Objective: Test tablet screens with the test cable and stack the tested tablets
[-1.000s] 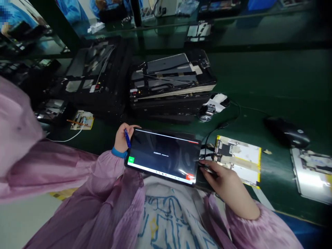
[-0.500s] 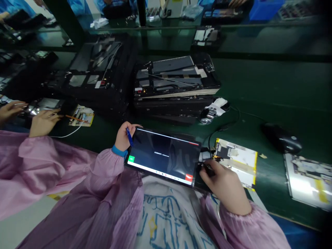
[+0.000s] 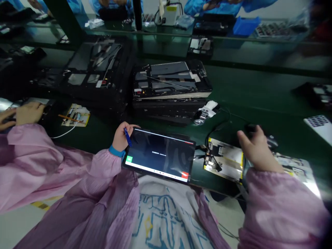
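Note:
My left hand (image 3: 121, 138), with a blue wristband, grips the left edge of a tablet screen (image 3: 160, 155). Tucked in the same fingers is a blue pen (image 3: 128, 137). The lit display is dark, with a green square at lower left and a red one at lower right. Short cables run from its right side to a circuit board assembly (image 3: 230, 157) edged in yellow tape. My right hand (image 3: 260, 150) is above the table with thumb and fingers apart, beside a black mouse (image 3: 272, 141) that it partly hides; whether it touches the mouse I cannot tell.
Behind the screen are stacked tablet housings (image 3: 171, 83), with a taller stack (image 3: 95, 65) to the left. Another silver board (image 3: 301, 169) lies at right. A co-worker's hands (image 3: 29, 112) are at far left, near a second board (image 3: 76, 116). A shelf edge crosses the back.
My right hand has left the cables at the screen's right edge and moved right to the mouse. The screen stays in my left hand. The view has shifted right.

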The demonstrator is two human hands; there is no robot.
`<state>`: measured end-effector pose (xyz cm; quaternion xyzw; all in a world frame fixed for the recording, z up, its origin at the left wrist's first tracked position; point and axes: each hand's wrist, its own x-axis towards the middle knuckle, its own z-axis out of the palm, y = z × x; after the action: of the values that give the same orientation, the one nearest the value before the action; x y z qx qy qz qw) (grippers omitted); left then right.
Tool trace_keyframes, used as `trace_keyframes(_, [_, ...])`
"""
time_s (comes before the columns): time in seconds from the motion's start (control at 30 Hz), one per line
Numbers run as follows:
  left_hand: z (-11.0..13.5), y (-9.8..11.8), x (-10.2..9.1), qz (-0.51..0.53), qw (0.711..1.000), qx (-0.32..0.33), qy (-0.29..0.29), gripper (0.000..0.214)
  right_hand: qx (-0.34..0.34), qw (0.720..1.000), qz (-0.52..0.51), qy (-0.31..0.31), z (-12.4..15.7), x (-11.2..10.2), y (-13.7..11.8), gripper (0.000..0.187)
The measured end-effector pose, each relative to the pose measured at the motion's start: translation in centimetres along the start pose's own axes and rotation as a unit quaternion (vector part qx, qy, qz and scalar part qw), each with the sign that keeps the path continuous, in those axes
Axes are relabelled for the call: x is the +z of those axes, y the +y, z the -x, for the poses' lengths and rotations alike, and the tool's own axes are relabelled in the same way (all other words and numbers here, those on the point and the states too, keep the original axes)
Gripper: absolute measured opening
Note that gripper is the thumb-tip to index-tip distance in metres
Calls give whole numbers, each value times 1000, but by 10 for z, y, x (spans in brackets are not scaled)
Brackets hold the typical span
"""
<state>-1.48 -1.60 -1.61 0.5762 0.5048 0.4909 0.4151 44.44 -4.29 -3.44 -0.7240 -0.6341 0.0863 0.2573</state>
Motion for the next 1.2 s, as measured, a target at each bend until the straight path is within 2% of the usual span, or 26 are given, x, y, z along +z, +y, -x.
trace_keyframes(0.03, [0,-1,0,2,1000,-2,0,38,41,998,31,27,8,4,-21,78])
trace_keyframes(0.1, [2,-3,0,7,1000,-2,0,38,-12,1000,-1,18,35,11,-75,68])
trace_keyframes(0.17, [3,-5,1,15,1000,0,-2,38,-123,987,-91,-48,70,18,-133,61])
trace_keyframes(0.2, [3,-5,1,19,1000,0,-3,38,-195,969,-119,-93,87,23,-160,62])
trace_keyframes(0.27, [4,-6,1,26,1000,-4,-8,39,-338,914,-110,-195,115,37,-206,61])
trace_keyframes(0.3, [5,-7,1,30,999,-7,-10,39,-378,891,-104,-228,124,46,-223,59])
trace_keyframes(0.37, [6,-7,1,37,999,-10,-10,38,-429,861,-96,-253,134,66,-249,60])
trace_keyframes(0.43, [7,-7,1,38,999,-13,-6,37,-444,855,-88,-254,135,80,-262,61])
trace_keyframes(0.5, [8,-7,1,39,999,-14,-5,37,-438,864,-81,-237,135,86,-264,59])
trace_keyframes(0.57, [8,-8,1,42,999,-14,-7,38,-422,881,-71,-200,135,81,-258,54])
trace_keyframes(0.67, [7,-8,0,50,999,-16,-8,39,-370,918,-30,-141,137,66,-237,48])
trace_keyframes(0.8, [7,-8,0,60,998,-33,-5,37,-284,951,44,-111,138,50,-202,52])
trace_keyframes(0.97, [6,-8,0,55,998,-35,-6,32,-278,956,54,-78,141,47,-178,39])
trace_keyframes(1.2, [5,-6,2,42,998,-39,-4,31,-304,951,5,-62,145,50,-175,12])
